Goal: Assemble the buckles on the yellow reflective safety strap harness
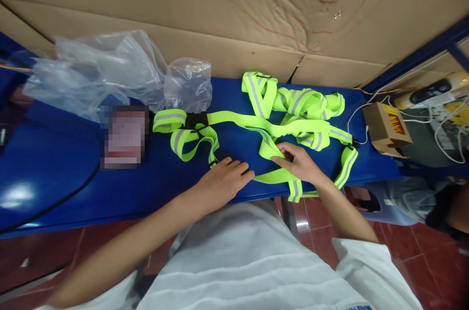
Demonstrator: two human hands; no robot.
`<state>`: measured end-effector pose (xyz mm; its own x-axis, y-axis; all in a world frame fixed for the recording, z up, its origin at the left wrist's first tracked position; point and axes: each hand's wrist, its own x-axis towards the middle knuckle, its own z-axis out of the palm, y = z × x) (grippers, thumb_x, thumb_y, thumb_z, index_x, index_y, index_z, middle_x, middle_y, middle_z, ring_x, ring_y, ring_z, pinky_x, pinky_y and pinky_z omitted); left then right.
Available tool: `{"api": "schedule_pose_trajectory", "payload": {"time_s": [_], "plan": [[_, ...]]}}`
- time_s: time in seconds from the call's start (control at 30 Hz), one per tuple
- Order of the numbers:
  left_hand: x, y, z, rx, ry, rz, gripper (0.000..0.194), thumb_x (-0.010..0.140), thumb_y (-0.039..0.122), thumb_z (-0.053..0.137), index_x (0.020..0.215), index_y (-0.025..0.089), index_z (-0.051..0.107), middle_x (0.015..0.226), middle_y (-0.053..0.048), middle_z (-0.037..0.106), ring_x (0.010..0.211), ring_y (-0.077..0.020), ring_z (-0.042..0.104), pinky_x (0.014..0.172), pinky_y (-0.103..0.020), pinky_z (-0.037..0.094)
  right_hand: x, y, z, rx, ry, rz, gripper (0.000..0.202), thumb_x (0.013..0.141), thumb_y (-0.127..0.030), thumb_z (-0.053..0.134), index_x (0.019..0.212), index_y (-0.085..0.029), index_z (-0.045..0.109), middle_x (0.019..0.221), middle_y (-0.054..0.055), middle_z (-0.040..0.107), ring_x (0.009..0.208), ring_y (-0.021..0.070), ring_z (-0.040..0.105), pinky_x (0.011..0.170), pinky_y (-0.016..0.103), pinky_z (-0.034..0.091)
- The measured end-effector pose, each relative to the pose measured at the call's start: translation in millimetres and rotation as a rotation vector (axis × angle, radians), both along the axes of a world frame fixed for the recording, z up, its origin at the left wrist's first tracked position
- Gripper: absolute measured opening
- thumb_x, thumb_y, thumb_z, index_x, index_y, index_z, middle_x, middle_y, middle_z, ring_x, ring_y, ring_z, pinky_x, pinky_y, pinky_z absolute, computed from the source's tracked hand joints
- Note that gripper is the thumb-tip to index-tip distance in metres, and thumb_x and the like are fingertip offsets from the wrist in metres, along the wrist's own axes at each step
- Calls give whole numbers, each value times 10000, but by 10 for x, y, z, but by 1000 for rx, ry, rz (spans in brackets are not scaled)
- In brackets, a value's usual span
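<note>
A neon-yellow reflective strap harness with grey stripes and a black buckle lies spread over the blue table. My left hand rests flat on the table near the front edge, fingers touching a strap loop's end. My right hand presses down on a strap where bands cross, fingers pinching the webbing. One strap end hangs over the front edge below my right wrist.
Crumpled clear plastic bags lie at the back left, with a blurred dark card beside them. A small cardboard box with white cables sits at the right end. Cardboard sheets stand behind the table. A black cable crosses the left side.
</note>
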<state>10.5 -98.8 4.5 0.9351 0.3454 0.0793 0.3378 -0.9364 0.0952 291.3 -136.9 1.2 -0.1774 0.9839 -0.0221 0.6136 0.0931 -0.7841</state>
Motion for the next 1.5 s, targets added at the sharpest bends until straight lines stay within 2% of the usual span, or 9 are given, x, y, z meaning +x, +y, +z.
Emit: {"api": "schedule_pose_trajectory", "payload": {"time_s": [0.2,0.4,0.6,0.7,0.87,0.93,1.07,1.3,1.5], "plan": [[-168,-77,12,55,-11,92,247,954,29,577,1124,173,682,962,-53,679,842,-242,687,773,-413,534,119,239,-117,176,-28,-226,227,996,-409,634,896,-206,631,678,-44,435,607,131,420,599,286,342],[-274,-177,66,105,-28,99,509,948,-20,518,1419,147,617,1250,-117,722,1077,-274,710,962,-451,532,194,659,-155,453,-288,-247,236,1050,-316,525,1096,-173,706,923,75,680,764,195,595,721,329,453],[-523,205,179,4,-156,177,592,978,29,442,1563,117,472,1627,-134,516,1533,-288,460,1321,-555,273,100,962,-18,458,-612,-219,340,1072,-371,543,1241,-128,710,1129,156,765,985,293,696,816,393,481],[-552,491,162,75,-91,187,429,1017,67,436,1369,161,662,1533,-107,616,1464,-313,532,1243,-554,377,-95,886,144,554,-695,-190,468,1110,-489,460,1189,-118,733,1127,171,781,1027,319,700,921,455,443],[-458,734,236,126,-10,169,266,1077,248,491,1027,195,746,1115,-83,763,1090,-290,681,1025,-486,499,-594,574,286,546,-435,321,621,1028,-698,515,1222,-148,727,1103,91,800,1039,252,728,940,384,434],[-444,752,291,190,-16,143,277,1085,270,483,1002,190,735,1011,-75,750,1003,-278,671,969,-459,500,-808,509,249,465,-431,334,676,1021,-709,521,1314,-121,679,1114,89,799,1028,241,734,906,366,428],[-508,795,344,294,-22,70,186,1066,234,539,980,201,701,933,-41,722,952,-269,648,911,-440,481,-1045,535,180,343,-561,317,435,1159,-405,374,1075,-154,718,971,54,795,900,204,731,818,359,358],[-605,904,345,277,-52,70,252,1085,263,490,940,237,695,890,-24,735,924,-282,640,829,-420,441,-1046,541,249,283,-644,252,472,1163,-397,321,1018,-155,699,917,77,795,827,219,721,801,383,308],[-748,962,272,79,-60,142,406,1125,361,352,1003,251,724,1013,-31,764,978,-260,680,869,-400,451,-882,621,180,187,-668,452,377,1158,-382,384,1106,-158,683,891,75,797,744,212,691,706,353,263]]}}
